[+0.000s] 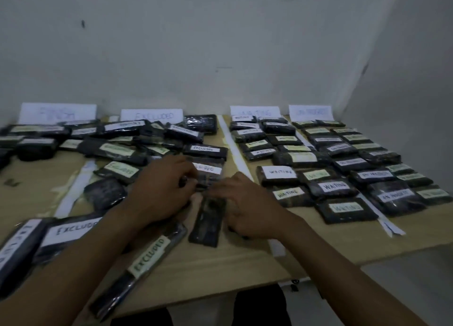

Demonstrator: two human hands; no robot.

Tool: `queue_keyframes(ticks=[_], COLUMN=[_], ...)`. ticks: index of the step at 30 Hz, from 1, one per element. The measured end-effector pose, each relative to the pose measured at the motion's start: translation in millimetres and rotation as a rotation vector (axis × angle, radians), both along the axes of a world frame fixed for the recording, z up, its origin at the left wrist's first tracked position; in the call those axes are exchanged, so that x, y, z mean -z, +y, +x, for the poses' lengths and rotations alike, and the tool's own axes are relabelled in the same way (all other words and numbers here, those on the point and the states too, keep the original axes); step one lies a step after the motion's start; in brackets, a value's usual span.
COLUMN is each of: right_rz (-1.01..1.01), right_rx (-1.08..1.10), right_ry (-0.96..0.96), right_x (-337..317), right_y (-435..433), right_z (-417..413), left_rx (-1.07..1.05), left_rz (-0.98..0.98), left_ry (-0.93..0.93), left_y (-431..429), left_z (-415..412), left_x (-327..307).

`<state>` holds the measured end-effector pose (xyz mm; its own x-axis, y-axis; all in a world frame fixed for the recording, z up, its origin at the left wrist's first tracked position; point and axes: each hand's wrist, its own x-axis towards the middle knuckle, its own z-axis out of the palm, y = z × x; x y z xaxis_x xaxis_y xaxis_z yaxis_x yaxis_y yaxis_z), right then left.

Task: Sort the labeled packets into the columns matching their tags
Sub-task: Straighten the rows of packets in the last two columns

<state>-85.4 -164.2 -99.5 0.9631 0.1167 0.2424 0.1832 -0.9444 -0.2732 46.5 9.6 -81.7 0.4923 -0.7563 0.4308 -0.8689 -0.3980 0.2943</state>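
At the frame's centre, the left grip (161, 191) curls its fingers on a white-tagged packet (208, 170) on the surface (245, 259). The right grip (247, 208) pinches a dark packet (207, 227) just below it.

Far-left sign (57, 113) writing blurred; left-edge packet (14, 247) cropped; fingers of left hand (161, 191), right hand (247, 210) mostly hidden

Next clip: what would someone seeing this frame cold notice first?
The left hand and right hand meet at the middle of the table over a dark packet showing no tag, the right hand's fingers curled onto it. Right of them lie neat WAITING rows. At far left a jumbled heap sprawls below the EXCLUDED sign.
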Motion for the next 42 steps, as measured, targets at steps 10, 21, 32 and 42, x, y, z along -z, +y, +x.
queue_keyframes(ticks=[10,21,32,42], right_rz=[0.215,1.603,1.688,1.645], right_rx=[-0.057,-0.146,-0.071,0.34], right_ry=[-0.11,-0.074,0.058,-0.303], right_x=[16,12,-1,-8], right_y=[10,5,11,4], right_z=[22,20,10,-35], left_rx=[-0.133,-0.124,-0.12,-0.103], left_rz=[-0.197,-0.073,-0.039,0.029], left_ry=[0.293,0.123,0.081,-0.062], left_y=[15,15,14,14], left_z=[34,29,29,25], left_x=[22,28,28,28])
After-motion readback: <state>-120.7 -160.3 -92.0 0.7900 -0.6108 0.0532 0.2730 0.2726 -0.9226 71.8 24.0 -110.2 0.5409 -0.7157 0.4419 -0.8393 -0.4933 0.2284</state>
